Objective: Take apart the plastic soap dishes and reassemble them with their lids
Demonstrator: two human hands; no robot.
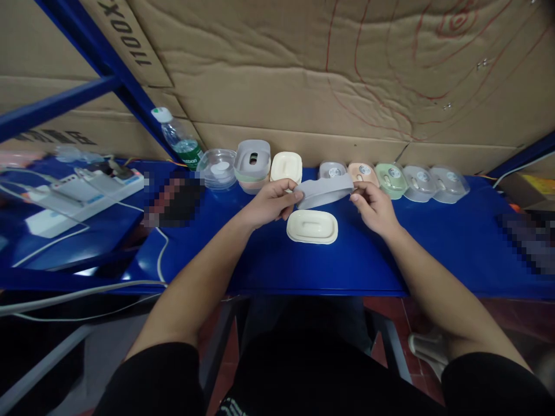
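Note:
A grey oval plastic box (326,193), probably part of a soap box, is held up tilted between my two hands. My left hand (273,203) pinches its left end between thumb and fingers. At the opposite end, the fingertips and thumb of my right hand (373,209) close on the rim. Just below the grey box, a cream oval plastic tray (312,226) with a raised bar in its middle lies on the blue table (269,263). Behind my left hand stands a cream stack of similar parts (287,166).
Along the back are clear lids (218,167), stacked grey boxes (252,155) and several clear-lidded boxes, including a green one (391,179). A water bottle (182,141) stands at the back left. A power strip (82,202) trails cables on the left. Cardboard (269,75) walls the back.

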